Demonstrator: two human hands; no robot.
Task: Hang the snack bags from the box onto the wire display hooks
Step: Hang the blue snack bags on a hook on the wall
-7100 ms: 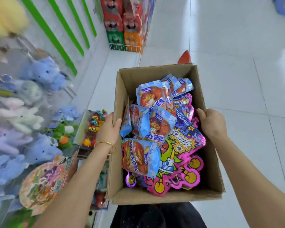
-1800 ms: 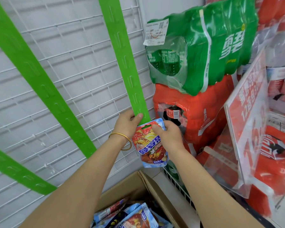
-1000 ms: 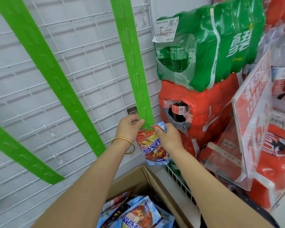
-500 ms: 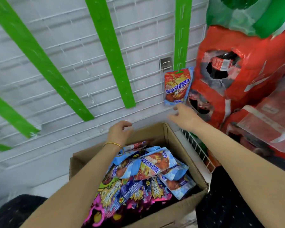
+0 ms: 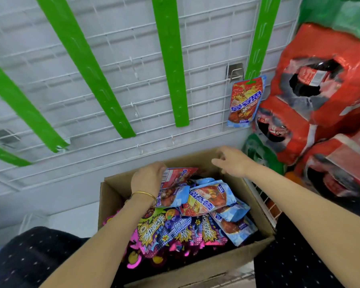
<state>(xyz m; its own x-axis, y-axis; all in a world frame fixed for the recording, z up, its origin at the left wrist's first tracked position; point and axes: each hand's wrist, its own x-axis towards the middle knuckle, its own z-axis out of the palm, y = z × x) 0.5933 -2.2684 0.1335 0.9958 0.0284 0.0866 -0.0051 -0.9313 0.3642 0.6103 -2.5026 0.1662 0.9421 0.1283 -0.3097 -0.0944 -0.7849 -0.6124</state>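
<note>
One blue-and-red snack bag [image 5: 245, 101] hangs from the bottom clip of the rightmost green strip [image 5: 258, 36] on the white wire grid [image 5: 116, 84]. Below it an open cardboard box [image 5: 197, 265] holds several more blue-and-red bags [image 5: 208, 199] and pink-and-yellow bags [image 5: 170, 229]. My left hand [image 5: 148, 177] is inside the box at its far side and grips a red-and-blue bag [image 5: 179, 175] by its edge. Over the box's far right corner hovers my right hand [image 5: 233, 161], fingers loosely spread and holding nothing.
Three more green hanging strips [image 5: 170, 59] run down the wire grid, with no bags on them. Shrink-wrapped red drink packs [image 5: 320, 96] are stacked at the right, a green pack [image 5: 337, 15] on top. A small metal hook plate [image 5: 234, 71] sits beside the hung bag.
My left hand has gone down into the box and taken hold of a bag. My right hand has dropped away from the hung bag toward the box. The view tilted slightly downward.
</note>
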